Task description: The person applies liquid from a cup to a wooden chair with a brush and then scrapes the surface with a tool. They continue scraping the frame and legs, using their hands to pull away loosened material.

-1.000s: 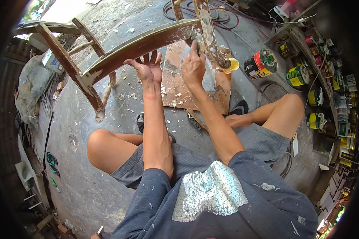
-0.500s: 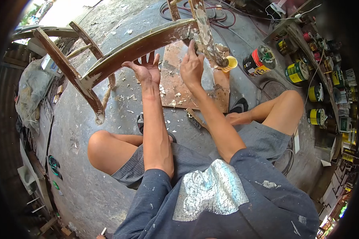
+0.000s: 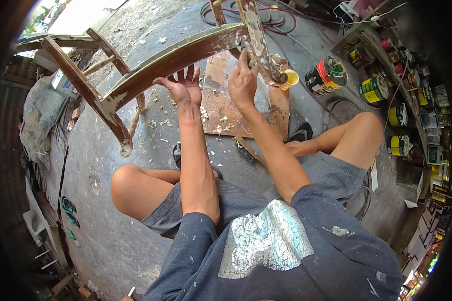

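A wooden chair frame (image 3: 173,54) with worn, peeling brown finish stands tilted in front of me. Under its curved rail, my left hand (image 3: 186,91) is palm up with its fingers spread, the thumb and fingertips at the rail's lower edge. My right hand (image 3: 243,86) is near the joint between the rail and a patchy leg (image 3: 258,42). Its index finger points up and the other fingers curl. A small dark grey piece shows at that fingertip, too small to name.
A stained board (image 3: 221,113) with pale flakes lies below the chair. A brush (image 3: 251,151) rests near my legs. Yellow cups (image 3: 289,80) stand by the chair leg, beside a paint can (image 3: 326,76). More cans (image 3: 374,90) line the right; hoses (image 3: 281,20) coil behind.
My right hand has shifted slightly up and right along the joint. My left hand and the chair stay in place. More of the brush by my right forearm shows.
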A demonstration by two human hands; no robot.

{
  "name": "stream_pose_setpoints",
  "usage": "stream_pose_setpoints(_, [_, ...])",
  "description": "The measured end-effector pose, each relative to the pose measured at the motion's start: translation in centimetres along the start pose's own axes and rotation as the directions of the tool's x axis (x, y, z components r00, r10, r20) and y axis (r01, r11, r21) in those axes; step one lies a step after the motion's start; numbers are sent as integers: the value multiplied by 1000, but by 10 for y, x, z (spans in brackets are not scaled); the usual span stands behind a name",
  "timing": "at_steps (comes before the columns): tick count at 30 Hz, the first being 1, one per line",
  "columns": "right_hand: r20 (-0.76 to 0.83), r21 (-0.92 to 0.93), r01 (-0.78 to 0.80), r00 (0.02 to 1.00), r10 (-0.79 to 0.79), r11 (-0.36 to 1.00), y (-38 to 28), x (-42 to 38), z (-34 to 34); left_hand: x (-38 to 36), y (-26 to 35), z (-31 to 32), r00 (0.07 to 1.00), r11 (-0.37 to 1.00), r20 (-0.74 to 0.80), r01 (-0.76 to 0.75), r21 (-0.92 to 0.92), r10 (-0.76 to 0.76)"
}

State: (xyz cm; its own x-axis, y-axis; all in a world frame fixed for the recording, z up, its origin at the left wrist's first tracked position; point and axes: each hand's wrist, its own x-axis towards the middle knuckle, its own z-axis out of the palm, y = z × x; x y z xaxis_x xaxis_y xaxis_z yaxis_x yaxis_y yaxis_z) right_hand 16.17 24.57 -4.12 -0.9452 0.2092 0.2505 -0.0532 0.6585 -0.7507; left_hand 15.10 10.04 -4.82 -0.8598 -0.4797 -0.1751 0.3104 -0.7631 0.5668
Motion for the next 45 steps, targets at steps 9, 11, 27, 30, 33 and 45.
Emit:
stream_pose_setpoints(9, [-122, -42, 186, 974, -190, 982, 7, 2, 9, 1, 0, 2, 1000, 1000, 12, 1, -27, -1])
stream_pose_setpoints(11, [-105, -2, 135, 985, -135, 991, 9, 7, 10, 2, -2, -2, 1000, 1000, -7, 15, -27, -16])
stream_pose_setpoints(27, [50, 61, -130, 991, 127, 990, -17, 15, -15, 1, -3, -2, 1000, 1000, -24, -15, -4, 15])
stream_pose_setpoints(30, [-185, -51, 109, 976, -116, 993, -22, 10, -5, -2, -3, 3, 1000, 1000, -29, -6, -14, 6])
stream_pose_setpoints(33, [93, 16, -85, 992, 83, 996, -18, 2, -15, 2, -2, 0, 1000, 1000, -3, -1, -26, 1])
stream_pose_setpoints(45, [-125, -64, 118, 984, -125, 991, -4, 10, 10, 2, -1, 5, 1000, 1000, 0, -9, -21, 9])
